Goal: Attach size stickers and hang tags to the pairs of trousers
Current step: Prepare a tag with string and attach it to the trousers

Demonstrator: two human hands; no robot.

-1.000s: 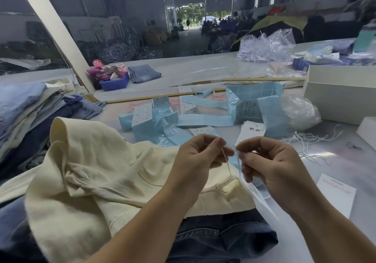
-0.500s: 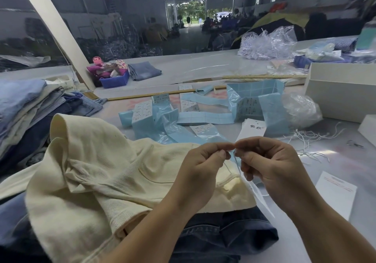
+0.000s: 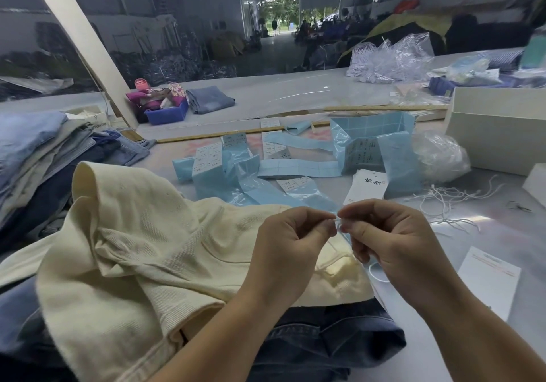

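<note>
Cream trousers (image 3: 141,245) lie crumpled on top of dark denim trousers (image 3: 325,343) in front of me. Above their waistband my left hand (image 3: 292,245) and my right hand (image 3: 387,243) meet fingertip to fingertip, both pinching the thin white hang-tag string (image 3: 336,219). A loop of that string (image 3: 376,274) hangs below my right hand. Behind the hands lie a stack of white hang tags (image 3: 367,188) and light blue strips of size stickers (image 3: 298,169).
A pile of folded jeans (image 3: 50,157) sits at the left. Loose white strings (image 3: 452,201) and a clear plastic bag (image 3: 437,157) lie to the right, beside white boxes (image 3: 496,142). A white card (image 3: 490,278) lies near my right wrist. A blue bin (image 3: 168,114) stands further back.
My hands have come together: a second ago they held the string apart, now the fingertips touch. They have also risen slightly above the waistband.
</note>
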